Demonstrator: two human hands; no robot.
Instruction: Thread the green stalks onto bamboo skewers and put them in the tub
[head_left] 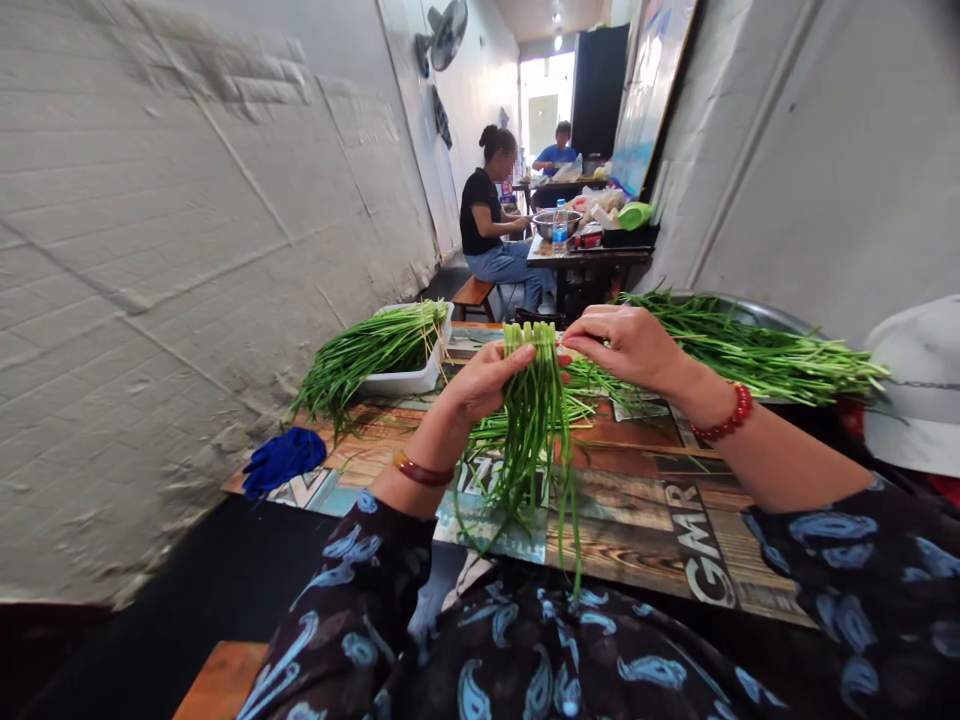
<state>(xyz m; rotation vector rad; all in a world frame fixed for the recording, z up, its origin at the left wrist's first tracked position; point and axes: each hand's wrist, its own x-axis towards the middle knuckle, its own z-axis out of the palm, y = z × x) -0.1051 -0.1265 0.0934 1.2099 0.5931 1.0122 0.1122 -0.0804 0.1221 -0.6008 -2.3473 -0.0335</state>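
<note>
My left hand (491, 378) is wrapped round a bunch of green chives (534, 420), its pale cut ends up and its long leaves hanging down over the table edge. Close to the right of those pale ends, my right hand (619, 342) is closed in a pinch. What lies between its fingertips is too small to make out. Loose green stalks (577, 405) lie on the table behind the held bunch.
A white tray (409, 382) heaped with chives stands left, a metal basin (750, 312) with more at right. A blue glove (283, 462) lies on the patterned table (622, 520). Two people sit at tables further back. A white cap (919, 385) is at far right.
</note>
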